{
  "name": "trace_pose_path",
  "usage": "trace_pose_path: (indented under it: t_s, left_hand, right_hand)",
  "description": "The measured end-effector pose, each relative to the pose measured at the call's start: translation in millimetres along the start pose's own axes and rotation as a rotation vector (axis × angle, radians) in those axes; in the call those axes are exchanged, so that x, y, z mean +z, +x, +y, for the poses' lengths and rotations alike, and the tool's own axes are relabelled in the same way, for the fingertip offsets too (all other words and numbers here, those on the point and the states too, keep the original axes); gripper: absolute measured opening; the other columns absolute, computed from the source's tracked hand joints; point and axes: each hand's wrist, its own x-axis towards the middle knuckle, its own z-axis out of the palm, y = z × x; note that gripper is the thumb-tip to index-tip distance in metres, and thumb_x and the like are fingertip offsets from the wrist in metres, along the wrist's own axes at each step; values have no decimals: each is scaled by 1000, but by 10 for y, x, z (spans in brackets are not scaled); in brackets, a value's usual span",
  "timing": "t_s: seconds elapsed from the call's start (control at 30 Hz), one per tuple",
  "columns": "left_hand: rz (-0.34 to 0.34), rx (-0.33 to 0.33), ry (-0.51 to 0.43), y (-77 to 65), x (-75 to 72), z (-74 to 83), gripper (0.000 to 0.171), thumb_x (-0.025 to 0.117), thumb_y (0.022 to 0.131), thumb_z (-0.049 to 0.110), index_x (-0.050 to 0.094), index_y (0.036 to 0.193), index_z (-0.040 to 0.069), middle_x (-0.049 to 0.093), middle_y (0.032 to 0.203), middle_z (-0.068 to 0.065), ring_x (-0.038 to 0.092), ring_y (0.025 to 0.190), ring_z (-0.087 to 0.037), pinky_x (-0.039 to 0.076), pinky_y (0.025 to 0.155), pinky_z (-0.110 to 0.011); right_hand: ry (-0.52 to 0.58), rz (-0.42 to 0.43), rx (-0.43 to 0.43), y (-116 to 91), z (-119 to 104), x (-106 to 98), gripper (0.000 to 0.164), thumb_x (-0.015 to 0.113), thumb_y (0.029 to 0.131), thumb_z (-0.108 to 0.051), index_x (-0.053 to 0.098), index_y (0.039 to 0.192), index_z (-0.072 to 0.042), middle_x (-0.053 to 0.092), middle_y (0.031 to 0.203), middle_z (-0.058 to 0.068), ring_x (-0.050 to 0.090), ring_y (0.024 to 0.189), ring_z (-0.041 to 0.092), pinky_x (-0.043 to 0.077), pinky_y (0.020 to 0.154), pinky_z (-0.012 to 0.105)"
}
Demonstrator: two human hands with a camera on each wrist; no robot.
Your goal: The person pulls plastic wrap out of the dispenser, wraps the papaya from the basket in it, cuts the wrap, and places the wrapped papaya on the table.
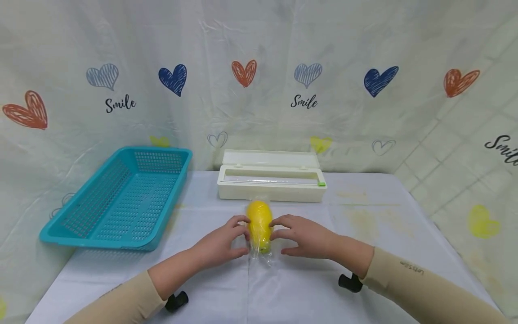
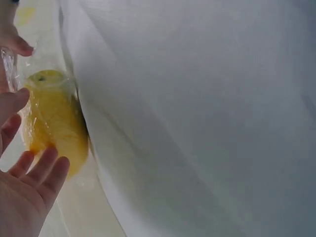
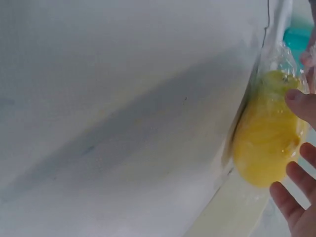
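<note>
The yellow fruit (image 1: 259,220) was seen lying on the white cloth (image 1: 299,292), between two hands, with its narrower, stemmed end turned toward the person. Nearest the wearer, both forearms were covered by beige sleeves (image 1: 425,283), and a small black device (image 1: 176,302) was seen under each wrist. The left hand (image 1: 224,243) and the right hand (image 1: 303,236) were spread fairly wide, fingers parted and gently bent, one at either side of the fruit; no firm grip was shown, and whether every fingertip was touching could not be told. The fruit was wrapped in clear film (image 1: 263,259), gathered loosely past the stemmed end. To the left, a blue basket (image 1: 97,243) was placed well apart from it. Just beyond the fruit, a white box (image 1: 271,194) was set, its lid (image 1: 271,158) raised, with a roll (image 1: 271,180) held inside and a green slider (image 1: 322,184) fitted at the right. Behind everything, a pale curtain (image 1: 259,27) was printed with hearts (image 1: 173,80).
</note>
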Motion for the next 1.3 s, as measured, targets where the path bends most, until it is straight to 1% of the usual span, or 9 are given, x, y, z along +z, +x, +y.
trace_pose_path:
  t_s: [0.13,0.3,0.47,0.6,0.77,0.83,1.03,1.13,1.3]
  left_hand:
    - [-38,76,131,12,13,17,23,80,85,29,62,98,34,34,154,2,56,120,-17,52,93,-29]
    - [-21,118,251,31,47,73,26,81,83,34,61,100,33,34,156,-3,56,121,-22,52,95,-33]
    - [12,79,261,46,58,123,17,79,85,34,62,86,33,36,155,-2,58,116,-20,54,88,-29]
    - [23,66,263,34,52,140,19,79,86,30,62,78,33,38,155,-2,61,105,-17,53,79,-23]
    - [-14,46,189,22,26,156,23,78,86,27,60,72,32,35,156,-2,61,98,-13,50,72,-19]
    - [-37,39,141,17,6,162,24,77,86,25,59,72,32,33,157,-1,61,102,-13,50,72,-19]
    - [-105,50,57,-7,-54,155,16,77,88,30,62,85,32,24,162,2,57,118,-18,51,81,-23]
    - [-130,75,80,-18,-83,132,19,78,87,34,64,99,31,22,163,3,55,124,-19,51,89,-28]
    - [-133,171,176,-15,-130,81,31,77,87,35,63,115,32,25,162,1,53,129,-22,50,96,-34]
  right_hand:
    - [-115,8,-78,24,-46,19,43,85,79,-33,64,117,-30,54,135,-1,52,124,21,48,101,38]
    - [-214,17,-112,44,-77,70,44,85,79,-37,64,116,-31,53,136,0,49,127,23,48,101,40]
    - [-201,64,-95,66,-96,133,41,85,78,-38,64,113,-32,52,136,1,49,128,24,47,102,42]
    - [-187,114,-95,84,-127,189,36,86,78,-36,66,108,-30,53,134,2,48,127,27,47,102,41]
    - [-145,143,-70,95,-162,217,27,86,79,-28,69,100,-28,53,133,3,47,127,28,50,99,35]
    - [-114,146,-53,94,-168,211,22,85,80,-24,70,96,-27,53,133,3,46,127,28,52,95,33]
    - [-15,131,4,75,-143,187,15,82,83,-21,71,92,-26,52,136,2,43,132,28,53,93,30]
    - [20,139,-6,57,-118,177,15,81,84,-22,69,92,-26,52,137,2,43,132,28,52,94,32]
    - [68,155,-34,39,-76,170,22,80,84,-20,63,98,-22,52,137,3,43,133,28,51,98,35]
